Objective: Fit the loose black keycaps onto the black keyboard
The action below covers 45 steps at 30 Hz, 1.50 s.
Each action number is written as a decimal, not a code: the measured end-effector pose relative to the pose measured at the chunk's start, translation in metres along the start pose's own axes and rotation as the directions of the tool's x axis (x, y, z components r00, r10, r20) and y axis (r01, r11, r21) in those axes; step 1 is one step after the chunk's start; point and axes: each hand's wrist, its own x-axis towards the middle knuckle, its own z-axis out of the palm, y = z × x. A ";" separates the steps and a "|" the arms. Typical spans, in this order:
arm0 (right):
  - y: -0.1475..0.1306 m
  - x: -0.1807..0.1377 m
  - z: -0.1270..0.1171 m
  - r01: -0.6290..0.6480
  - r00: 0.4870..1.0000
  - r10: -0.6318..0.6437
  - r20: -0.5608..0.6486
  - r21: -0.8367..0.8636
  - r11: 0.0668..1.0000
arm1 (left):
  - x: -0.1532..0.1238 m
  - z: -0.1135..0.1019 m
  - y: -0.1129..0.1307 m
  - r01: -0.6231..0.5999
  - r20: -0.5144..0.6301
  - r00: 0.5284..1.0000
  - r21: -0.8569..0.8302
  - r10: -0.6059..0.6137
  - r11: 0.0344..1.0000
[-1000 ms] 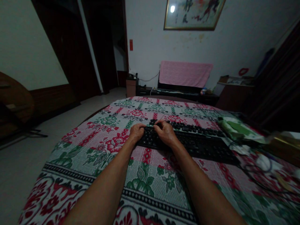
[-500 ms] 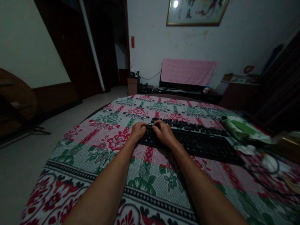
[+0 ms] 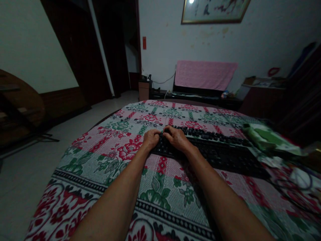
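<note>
A black keyboard [image 3: 220, 154] lies across a round table covered by a floral cloth [image 3: 155, 190]. Both my hands rest at its left end. My left hand [image 3: 151, 138] is curled into a fist against the keyboard's left edge and seems to grip it. My right hand [image 3: 177, 138] sits on the upper-left keys with its fingers bent down and pressed together. The dim light hides whatever is between those fingertips. My two forearms reach in from the bottom of the view.
A green and white cloth bundle [image 3: 265, 139] lies right of the keyboard, with dark cables and a pale object [image 3: 301, 177] nearer the table's right edge. A pink cloth [image 3: 204, 74] drapes a low unit by the far wall. Bare floor [image 3: 25, 187] lies to the left.
Both hands stay at the keyboard's left end; my right fingers have drawn closer to the left hand. The view has shifted slightly down and left.
</note>
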 end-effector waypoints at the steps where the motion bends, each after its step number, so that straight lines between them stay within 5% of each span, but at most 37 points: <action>1: 0.001 0.001 0.000 0.005 1.000 -0.005 0.011 0.008 1.000 | 0.000 0.000 0.000 0.003 0.002 1.000 -0.001 -0.003 1.000; 15: 0.012 -0.007 0.019 -0.028 0.978 0.059 -0.200 0.156 0.987 | 0.000 0.001 0.000 -0.008 -0.010 1.000 0.000 0.008 1.000; 31: 0.020 -0.007 0.009 -0.094 0.903 0.228 -0.365 0.351 0.932 | 0.000 0.001 0.000 0.030 -0.030 0.999 -0.030 -0.031 0.999; 36: 0.020 -0.006 0.008 -0.090 0.900 0.256 -0.354 0.423 0.902 | -0.004 -0.005 0.013 -0.125 -0.057 0.991 -0.081 0.121 0.989; 40: 0.017 -0.006 0.005 -0.104 0.888 0.301 -0.347 0.485 0.868 | -0.005 -0.006 0.019 -0.266 0.028 0.961 -0.186 0.276 0.946; 45: 0.014 -0.006 0.004 -0.112 0.889 0.318 -0.331 0.517 0.849 | -0.005 -0.001 0.015 -0.255 0.082 0.955 -0.259 0.284 0.932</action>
